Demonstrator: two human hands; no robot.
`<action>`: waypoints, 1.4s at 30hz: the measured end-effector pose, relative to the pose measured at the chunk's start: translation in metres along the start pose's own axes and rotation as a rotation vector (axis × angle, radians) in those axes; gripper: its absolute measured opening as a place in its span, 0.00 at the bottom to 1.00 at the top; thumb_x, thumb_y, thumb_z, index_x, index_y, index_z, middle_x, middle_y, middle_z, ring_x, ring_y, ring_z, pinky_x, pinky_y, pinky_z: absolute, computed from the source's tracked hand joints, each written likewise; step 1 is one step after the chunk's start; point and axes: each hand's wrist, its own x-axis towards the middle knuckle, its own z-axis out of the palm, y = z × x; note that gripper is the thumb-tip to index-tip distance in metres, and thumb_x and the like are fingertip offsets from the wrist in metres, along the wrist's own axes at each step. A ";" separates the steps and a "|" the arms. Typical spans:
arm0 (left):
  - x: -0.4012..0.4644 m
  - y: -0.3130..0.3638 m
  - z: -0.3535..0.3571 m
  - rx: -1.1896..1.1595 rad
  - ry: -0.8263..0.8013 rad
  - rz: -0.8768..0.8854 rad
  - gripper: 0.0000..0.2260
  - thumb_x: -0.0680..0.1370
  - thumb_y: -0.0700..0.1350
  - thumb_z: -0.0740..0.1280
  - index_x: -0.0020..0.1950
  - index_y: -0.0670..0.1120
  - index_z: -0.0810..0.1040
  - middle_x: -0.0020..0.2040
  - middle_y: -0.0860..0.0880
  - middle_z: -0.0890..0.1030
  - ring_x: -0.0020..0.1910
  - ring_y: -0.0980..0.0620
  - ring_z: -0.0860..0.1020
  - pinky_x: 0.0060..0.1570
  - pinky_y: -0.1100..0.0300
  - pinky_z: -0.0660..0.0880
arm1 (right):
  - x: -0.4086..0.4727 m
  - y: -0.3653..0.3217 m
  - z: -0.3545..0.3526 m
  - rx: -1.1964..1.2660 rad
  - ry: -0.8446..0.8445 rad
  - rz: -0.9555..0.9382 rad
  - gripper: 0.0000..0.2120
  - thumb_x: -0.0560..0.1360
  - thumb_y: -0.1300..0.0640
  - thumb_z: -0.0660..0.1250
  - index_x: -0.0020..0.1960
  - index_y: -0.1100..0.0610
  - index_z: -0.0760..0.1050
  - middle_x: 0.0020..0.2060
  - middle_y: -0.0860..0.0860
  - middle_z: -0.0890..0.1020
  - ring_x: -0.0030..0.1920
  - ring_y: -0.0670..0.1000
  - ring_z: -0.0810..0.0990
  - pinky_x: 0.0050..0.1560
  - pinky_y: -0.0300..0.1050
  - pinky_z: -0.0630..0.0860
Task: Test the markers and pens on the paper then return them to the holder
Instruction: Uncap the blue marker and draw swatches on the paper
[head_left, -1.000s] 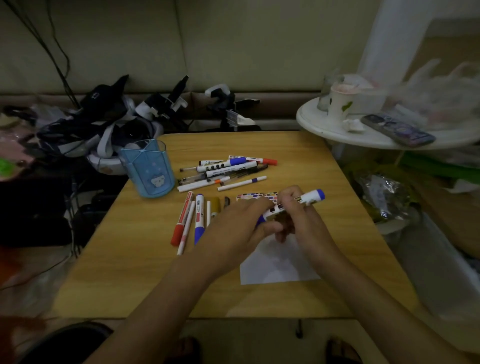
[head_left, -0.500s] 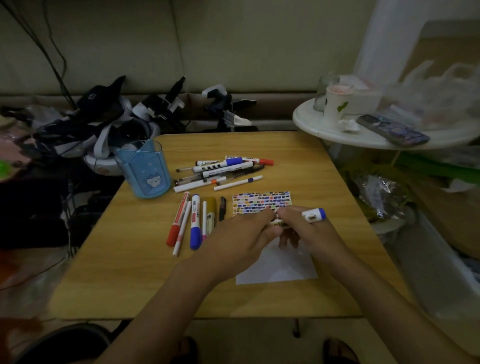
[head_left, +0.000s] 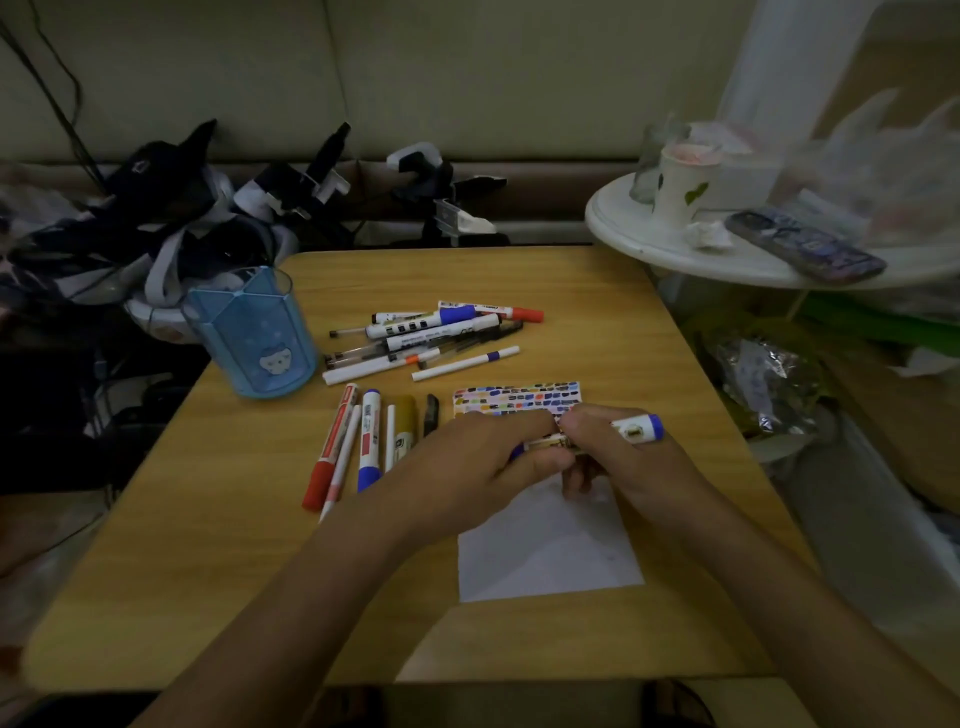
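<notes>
Gripping one blue marker (head_left: 636, 429) together, both hands, left (head_left: 478, 467) and right (head_left: 623, 457), hover over the paper (head_left: 550, 556), near the counter (head_left: 208, 519) middle.

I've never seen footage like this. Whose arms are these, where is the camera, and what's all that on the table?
There is no machine here: a person wears a camera on the head, looking down at their own arms. The left hand and right hand together grip a white marker with a blue end above a blank white sheet of paper. On the wooden table lie a heap of loose pens and markers, a neat row of five more, a card of colourful swatches, and a translucent blue pen holder.
</notes>
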 end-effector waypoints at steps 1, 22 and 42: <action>0.002 -0.001 -0.001 -0.012 -0.001 0.012 0.13 0.83 0.60 0.57 0.62 0.59 0.76 0.52 0.56 0.82 0.48 0.57 0.79 0.47 0.49 0.77 | 0.001 0.001 -0.001 0.003 -0.004 -0.002 0.14 0.75 0.47 0.63 0.36 0.53 0.79 0.30 0.54 0.81 0.33 0.51 0.80 0.38 0.45 0.77; -0.007 -0.017 -0.012 0.284 0.000 -0.189 0.35 0.72 0.72 0.62 0.76 0.63 0.58 0.70 0.54 0.70 0.67 0.53 0.69 0.62 0.54 0.71 | -0.006 0.001 -0.015 0.088 0.315 0.044 0.15 0.83 0.51 0.59 0.47 0.56 0.82 0.32 0.55 0.83 0.34 0.55 0.83 0.37 0.47 0.79; -0.004 -0.030 -0.008 0.582 -0.212 -0.258 0.40 0.69 0.78 0.56 0.78 0.64 0.53 0.73 0.47 0.59 0.71 0.45 0.57 0.69 0.48 0.56 | -0.005 0.039 -0.008 -0.336 0.309 -0.050 0.00 0.73 0.53 0.71 0.44 0.49 0.81 0.33 0.47 0.83 0.36 0.48 0.82 0.40 0.55 0.82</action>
